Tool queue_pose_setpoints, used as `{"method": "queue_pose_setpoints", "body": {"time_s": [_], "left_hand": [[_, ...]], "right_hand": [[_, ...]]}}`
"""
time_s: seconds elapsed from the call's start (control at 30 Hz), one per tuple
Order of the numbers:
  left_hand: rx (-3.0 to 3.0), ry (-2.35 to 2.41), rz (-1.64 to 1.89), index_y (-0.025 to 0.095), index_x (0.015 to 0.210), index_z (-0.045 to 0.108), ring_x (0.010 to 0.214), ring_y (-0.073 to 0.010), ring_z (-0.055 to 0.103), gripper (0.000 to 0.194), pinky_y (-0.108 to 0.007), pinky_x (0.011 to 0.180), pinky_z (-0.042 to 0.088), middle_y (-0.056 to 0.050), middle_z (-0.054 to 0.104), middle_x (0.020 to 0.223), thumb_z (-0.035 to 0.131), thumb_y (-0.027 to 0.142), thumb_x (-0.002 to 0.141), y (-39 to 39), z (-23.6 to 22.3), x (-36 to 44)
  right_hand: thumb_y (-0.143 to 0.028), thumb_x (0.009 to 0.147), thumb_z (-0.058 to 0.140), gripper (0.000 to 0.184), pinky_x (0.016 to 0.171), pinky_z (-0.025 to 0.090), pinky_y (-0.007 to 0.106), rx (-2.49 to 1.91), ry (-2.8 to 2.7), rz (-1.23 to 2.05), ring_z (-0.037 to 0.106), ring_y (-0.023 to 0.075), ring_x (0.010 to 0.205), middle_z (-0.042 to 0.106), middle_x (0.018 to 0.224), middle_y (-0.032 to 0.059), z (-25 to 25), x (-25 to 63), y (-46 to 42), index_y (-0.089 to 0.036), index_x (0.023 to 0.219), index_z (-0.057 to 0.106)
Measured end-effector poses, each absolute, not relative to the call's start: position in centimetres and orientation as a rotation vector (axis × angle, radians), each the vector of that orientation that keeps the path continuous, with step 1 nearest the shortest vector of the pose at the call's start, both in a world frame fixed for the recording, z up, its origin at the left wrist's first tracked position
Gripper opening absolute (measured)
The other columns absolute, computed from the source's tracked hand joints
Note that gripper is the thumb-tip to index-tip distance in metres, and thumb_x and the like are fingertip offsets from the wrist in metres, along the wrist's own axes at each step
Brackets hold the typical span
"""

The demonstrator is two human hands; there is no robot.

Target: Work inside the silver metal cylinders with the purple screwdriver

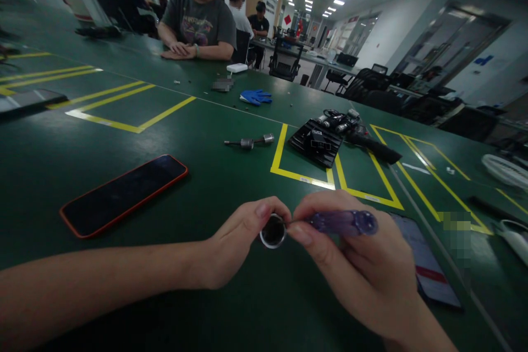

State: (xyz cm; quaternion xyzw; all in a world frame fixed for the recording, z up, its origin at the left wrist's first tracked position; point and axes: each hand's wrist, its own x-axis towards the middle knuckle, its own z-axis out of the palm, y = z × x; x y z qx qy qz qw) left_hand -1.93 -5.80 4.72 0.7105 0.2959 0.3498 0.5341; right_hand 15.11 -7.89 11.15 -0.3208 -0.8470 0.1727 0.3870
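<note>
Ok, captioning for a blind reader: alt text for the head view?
A left hand holds a small metal ring while the right hand pokes a purple-handled screwdriver into it, above a green table with a red-cased phone.

1. The left hand (233, 242) pinches a small metal ring (273, 231) above the green table (198, 137).
2. The right hand (363, 267) holds a purple-handled screwdriver (342, 222); its thin tip reaches into the ring.
3. A phone with a red case (124, 193) lies to the left.
4. Farther away are a metal bit (249, 143), a black tray (315, 142) and a blue glove (256, 97).
5. Another person (198, 22) sits across the table, hands resting on it.
</note>
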Motion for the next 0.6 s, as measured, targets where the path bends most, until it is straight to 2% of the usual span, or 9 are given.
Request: {"method": "queue_pose_setpoints", "body": {"time_s": [0.2,0.37,0.6], "left_hand": [[1.633,0.701,0.812,0.015,0.087,0.052,0.074,-0.0156,0.049,0.033,-0.028,0.071,0.045,-0.004,0.054,0.08,0.025,0.033,0.093,-5.69,5.12,-1.87],[1.669,0.707,0.841,0.014,0.084,0.054,0.072,-0.0154,0.05,0.037,-0.027,0.068,0.043,-0.004,0.054,0.079,0.023,0.032,0.093,-5.71,5.21,-1.92],[1.506,0.646,0.822,0.014,0.091,0.053,0.082,-0.0192,0.051,0.035,-0.033,0.076,0.045,-0.008,0.055,0.09,0.027,0.037,0.091,-5.96,4.43,-1.82]], "right_hand": [[-0.02,0.085,0.058,0.003,0.057,0.046,0.018,-0.887,-2.114,0.412,0.057,0.0083,0.061,0.062,0.073,-0.0037,11.0,15.34,-7.94,-0.021,0.086,0.056],[-0.018,0.086,0.056,0.003,0.055,0.046,0.016,-0.826,-2.057,0.541,0.057,0.0078,0.063,0.06,0.071,-0.0041,11.23,15.49,-8.27,-0.02,0.086,0.055],[-0.02,0.086,0.057,0.009,0.065,0.047,0.015,-0.856,-2.104,0.502,0.059,0.0076,0.07,0.063,0.082,-0.0049,11.11,15.18,-8.2,-0.024,0.094,0.055]]}}
